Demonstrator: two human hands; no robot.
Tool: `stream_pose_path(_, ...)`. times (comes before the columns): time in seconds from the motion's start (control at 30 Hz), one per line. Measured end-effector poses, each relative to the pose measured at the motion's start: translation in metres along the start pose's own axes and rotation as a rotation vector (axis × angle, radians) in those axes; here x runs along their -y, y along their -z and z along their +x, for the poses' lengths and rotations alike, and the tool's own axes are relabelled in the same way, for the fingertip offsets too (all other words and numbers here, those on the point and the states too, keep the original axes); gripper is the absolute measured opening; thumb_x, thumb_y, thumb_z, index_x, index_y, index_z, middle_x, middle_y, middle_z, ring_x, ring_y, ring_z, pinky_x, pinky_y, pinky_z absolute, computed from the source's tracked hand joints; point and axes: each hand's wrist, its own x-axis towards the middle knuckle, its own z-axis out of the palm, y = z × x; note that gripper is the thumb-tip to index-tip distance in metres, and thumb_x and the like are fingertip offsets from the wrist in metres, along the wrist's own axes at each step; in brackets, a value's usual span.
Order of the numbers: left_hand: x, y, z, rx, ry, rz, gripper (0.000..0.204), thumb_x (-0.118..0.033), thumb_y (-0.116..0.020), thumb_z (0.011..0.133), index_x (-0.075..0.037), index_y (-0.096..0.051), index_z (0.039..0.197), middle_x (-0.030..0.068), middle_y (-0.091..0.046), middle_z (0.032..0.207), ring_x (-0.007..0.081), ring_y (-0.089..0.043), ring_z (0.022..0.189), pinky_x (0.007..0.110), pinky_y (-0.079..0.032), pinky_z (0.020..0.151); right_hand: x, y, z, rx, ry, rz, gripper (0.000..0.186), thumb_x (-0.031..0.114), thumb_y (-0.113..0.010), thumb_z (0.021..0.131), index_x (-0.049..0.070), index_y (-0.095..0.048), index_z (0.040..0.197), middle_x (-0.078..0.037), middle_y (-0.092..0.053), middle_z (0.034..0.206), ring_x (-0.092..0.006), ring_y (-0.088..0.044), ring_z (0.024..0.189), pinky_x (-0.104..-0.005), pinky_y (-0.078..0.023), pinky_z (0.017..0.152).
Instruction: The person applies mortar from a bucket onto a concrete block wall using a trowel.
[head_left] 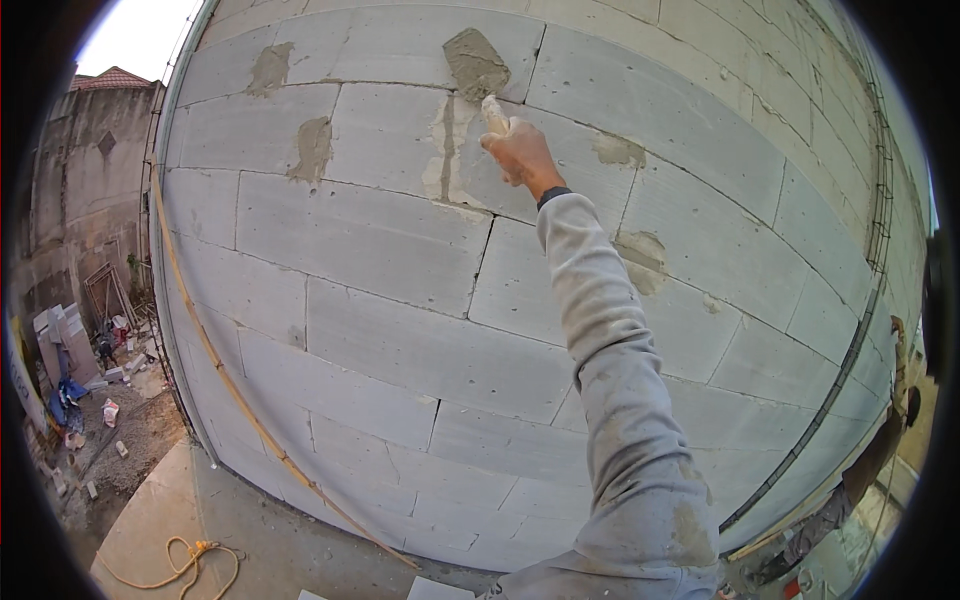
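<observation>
My right hand [520, 155] reaches up to a grey block wall [400, 240] on a grey-sleeved arm. It grips the pale handle of a trowel [477, 65]. The blade is loaded with wet grey mortar and pressed flat against the wall near a vertical joint. Below the blade, a smear of fresh mortar [445, 150] runs down that joint. Several other mortar patches [313, 148] dot the blocks. My left hand is out of sight.
A long thin yellow strip [240, 390] leans diagonally along the wall's base. A coiled yellow rope [190, 560] lies on the concrete floor. Stacked blocks and rubble [70, 350] sit at the far left. Another person [880, 450] stands by the wall at the right edge.
</observation>
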Motion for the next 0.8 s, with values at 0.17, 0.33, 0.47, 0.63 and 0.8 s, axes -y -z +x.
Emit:
stream_pose_path(0.17,0.002,-0.002,0.003,0.041,-0.007,-0.023,0.019,-0.026,-0.055,0.092,-0.008,-0.062,0.092,0.0011,-0.047,0.060,0.0149,-0.041,0.046,0.034,-0.033,0.041,-0.027,0.024,0.005,-0.424,-0.114,0.303,0.036,0.020,-0.060,0.074,-0.010,-0.053,0.093,-0.024,-0.063,0.086,-0.0280,-0.063,0.057,-0.0363,-0.052,0.047)
stream_pose_path(0.33,-0.002,-0.005,0.009,0.087,-0.013,-0.026,0.019,-0.027,-0.054,0.093,-0.009,-0.061,0.091,0.0001,-0.045,0.058,0.0146,-0.039,0.045,0.034,-0.031,0.040,-0.031,0.046,0.038,-0.686,-0.147,0.548,0.034,0.017,-0.057,0.074,-0.010,-0.055,0.095,-0.024,-0.063,0.091,-0.0282,-0.065,0.063,-0.0362,-0.052,0.046)
stream_pose_path(0.47,0.001,-0.004,0.009,0.135,0.011,-0.019,0.020,-0.027,-0.053,0.093,-0.009,-0.061,0.089,-0.0006,-0.043,0.057,0.0143,-0.038,0.044,0.034,-0.030,0.039,-0.021,-0.013,-0.006,0.022,0.058,-0.246,0.039,0.024,-0.059,0.074,-0.006,-0.058,0.099,-0.025,-0.064,0.090,-0.0351,-0.065,0.077,-0.0406,-0.052,0.069)
stream_pose_path(0.63,0.023,0.009,0.022,0.187,0.016,-0.041,0.021,-0.028,-0.052,0.094,-0.010,-0.060,0.087,-0.0016,-0.041,0.055,0.0140,-0.037,0.043,0.034,-0.029,0.038,-0.050,-0.020,-0.073,-0.021,0.046,-0.298,0.041,0.030,-0.062,0.075,-0.004,-0.055,0.095,-0.027,-0.064,0.089,-0.0403,-0.062,0.087,-0.0452,-0.049,0.078)
stream_pose_path(0.8,0.018,-0.002,0.018,0.221,0.013,0.043,0.022,-0.029,-0.052,0.094,-0.010,-0.060,0.089,-0.0008,-0.042,0.057,0.0146,-0.038,0.045,0.034,-0.030,0.041,-0.095,-0.025,-0.146,-0.057,-0.172,0.014,0.045,0.035,-0.064,0.076,-0.005,-0.052,0.092,-0.027,-0.063,0.084,-0.0410,-0.062,0.083,-0.0453,-0.048,0.074)
